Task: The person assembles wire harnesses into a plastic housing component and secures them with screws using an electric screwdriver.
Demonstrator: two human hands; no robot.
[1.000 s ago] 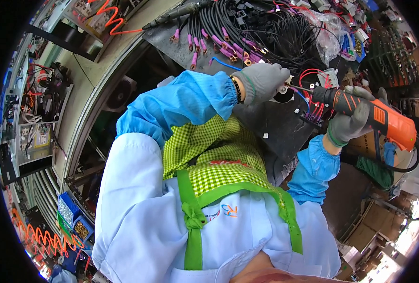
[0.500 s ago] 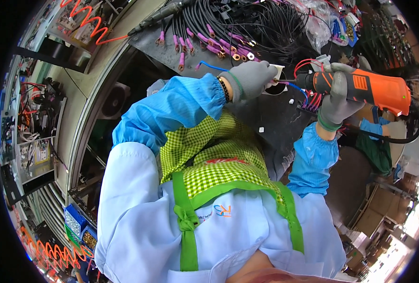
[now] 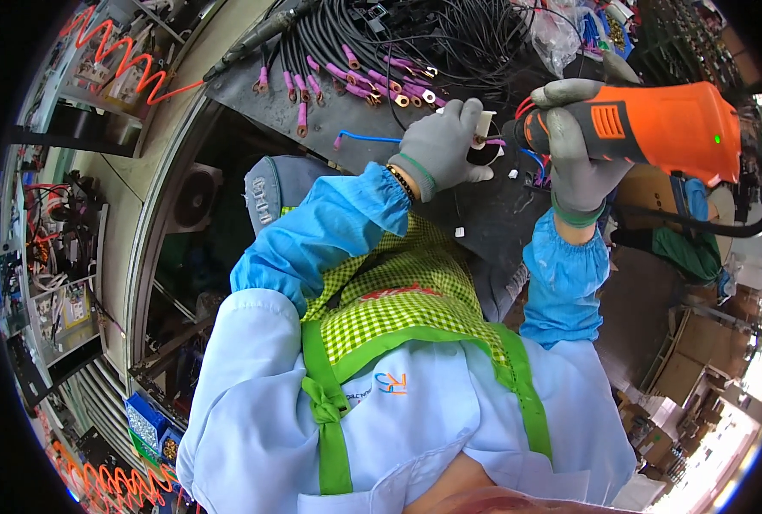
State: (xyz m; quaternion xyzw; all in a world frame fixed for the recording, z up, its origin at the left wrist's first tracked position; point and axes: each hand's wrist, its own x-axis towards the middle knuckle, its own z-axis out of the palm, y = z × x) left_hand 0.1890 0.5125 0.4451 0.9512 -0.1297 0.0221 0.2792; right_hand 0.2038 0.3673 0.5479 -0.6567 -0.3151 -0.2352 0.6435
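Note:
My right hand (image 3: 576,154), in a grey glove, is wrapped round an orange and black power screwdriver (image 3: 638,128). The tool's thin bit points left, at a small white part with a dark round opening (image 3: 485,126). Beside that part is my gloved left hand (image 3: 441,147), its thumb and fingers spread apart; whether the fingertips touch the part I cannot tell. A blue wire (image 3: 368,137) with a purple end runs out on the left of this hand. Red wires (image 3: 525,107) show just behind the screwdriver's nose.
Black cables with purple-sleeved ring terminals (image 3: 360,79) lie in a bundle across the dark worktop (image 3: 475,201). A clear plastic bag (image 3: 557,43) is behind. Small white bits (image 3: 460,232) lie on the worktop. The tool's thick black cord (image 3: 724,230) loops at right; an orange coiled hose (image 3: 128,51) hangs left.
My left hand has gone from closed fingers at the white part to spread ones. The screwdriver has shifted left and tilted, its body looming larger. The whole view has shifted slightly.

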